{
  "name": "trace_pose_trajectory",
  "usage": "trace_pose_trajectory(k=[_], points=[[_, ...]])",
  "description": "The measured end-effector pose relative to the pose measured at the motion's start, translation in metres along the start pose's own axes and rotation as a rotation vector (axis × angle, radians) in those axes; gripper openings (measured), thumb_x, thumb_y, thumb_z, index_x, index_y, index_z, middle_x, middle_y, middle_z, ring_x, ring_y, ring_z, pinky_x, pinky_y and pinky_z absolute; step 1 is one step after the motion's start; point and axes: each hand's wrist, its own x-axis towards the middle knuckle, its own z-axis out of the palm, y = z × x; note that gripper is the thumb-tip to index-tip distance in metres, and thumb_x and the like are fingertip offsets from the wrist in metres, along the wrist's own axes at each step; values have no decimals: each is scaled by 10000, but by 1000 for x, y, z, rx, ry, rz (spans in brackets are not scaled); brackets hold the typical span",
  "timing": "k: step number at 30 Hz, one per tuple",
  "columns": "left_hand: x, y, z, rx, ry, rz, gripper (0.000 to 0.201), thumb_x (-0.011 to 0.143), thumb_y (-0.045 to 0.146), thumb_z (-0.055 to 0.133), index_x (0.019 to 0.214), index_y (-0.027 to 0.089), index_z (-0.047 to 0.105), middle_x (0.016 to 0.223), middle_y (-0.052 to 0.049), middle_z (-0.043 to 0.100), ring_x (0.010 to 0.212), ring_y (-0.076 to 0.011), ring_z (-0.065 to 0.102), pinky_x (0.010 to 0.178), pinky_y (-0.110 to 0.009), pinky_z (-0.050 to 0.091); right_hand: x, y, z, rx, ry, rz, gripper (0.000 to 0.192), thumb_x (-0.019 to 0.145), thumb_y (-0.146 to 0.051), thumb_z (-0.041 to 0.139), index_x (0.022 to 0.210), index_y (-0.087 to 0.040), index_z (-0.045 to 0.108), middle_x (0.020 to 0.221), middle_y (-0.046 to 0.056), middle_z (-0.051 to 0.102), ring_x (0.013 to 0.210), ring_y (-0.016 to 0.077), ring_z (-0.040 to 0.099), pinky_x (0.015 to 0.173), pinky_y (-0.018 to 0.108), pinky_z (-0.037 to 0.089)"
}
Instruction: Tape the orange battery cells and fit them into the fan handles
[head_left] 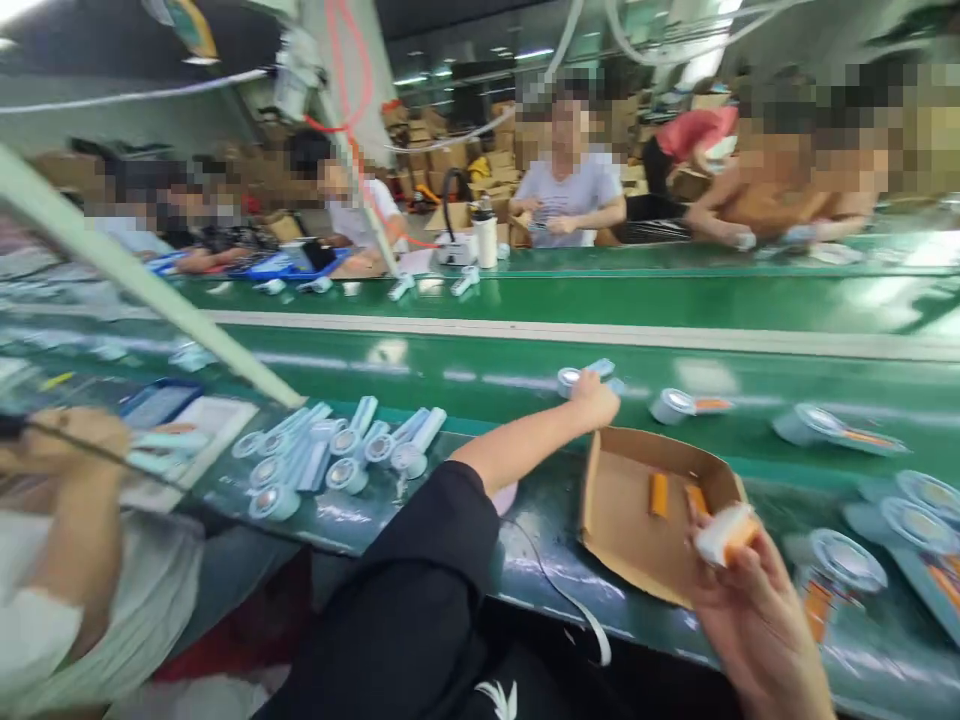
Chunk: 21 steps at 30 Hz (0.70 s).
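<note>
Left hand: your left hand (596,400) is stretched out over the green belt (480,375), fingers folded around a pale blue fan (581,378) so that its round head and handle stick out past your knuckles. It lies on the belt under your palm (or just above it, the blur hides which).

Right hand: your right hand (739,590) is near your body, thumb and fingers pinched on a small white and orange block (726,532), turned end-up, most likely so you can see its face.

Box: an open cardboard box (637,510) sits flat on the bench edge between your two hands, within easy reach of both. Two orange pieces (673,496) lie in it, side by side.

Fan look: pale blue plastic, a round head with a shiny face and a short straight handle; small detail is smeared by motion.

Belt: more fans with orange parts (679,405) lie spaced along it to the right.

Bench left: a heap of the same fans (337,450) lies close together, heads towards you.

Others: a person's arm (67,480) works at your left; more people sit across the belt.
</note>
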Motion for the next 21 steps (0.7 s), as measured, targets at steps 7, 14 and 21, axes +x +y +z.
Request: trace_pose_trajectory(k=[7, 14, 21], points=[[-25, -100, -24, 19, -250, -63, 188, 971, 331, 732, 1049, 160, 739, 1090, -47, 736, 1072, -263, 705, 942, -423, 585, 49, -27, 8, -190, 48, -17, 526, 575, -601, 951, 1040, -433, 770, 1000, 122, 790, 857, 311, 768, 772, 524, 600], [-24, -182, -26, -48, -351, 17, 334, 1027, 409, 664, 1296, 212, 670, 1343, -109, 670, 1133, -228, 682, 973, -449, 611, 126, -17, 148, -590, -473, -239, 652, 672, -544, 867, 1210, -233, 671, 908, 59, 822, 881, 274, 805, 885, 488, 633], [-7, -205, -19, -128, -353, 56, 384, 1022, 429, 667, 1316, 182, 659, 1339, -100, 668, 1141, -251, 680, 971, -460, 610, 166, 28, 214, -1096, -683, -340, 369, 830, -189, 752, 1188, -265, 710, 926, 11, 816, 916, 211, 799, 917, 380, 619]])
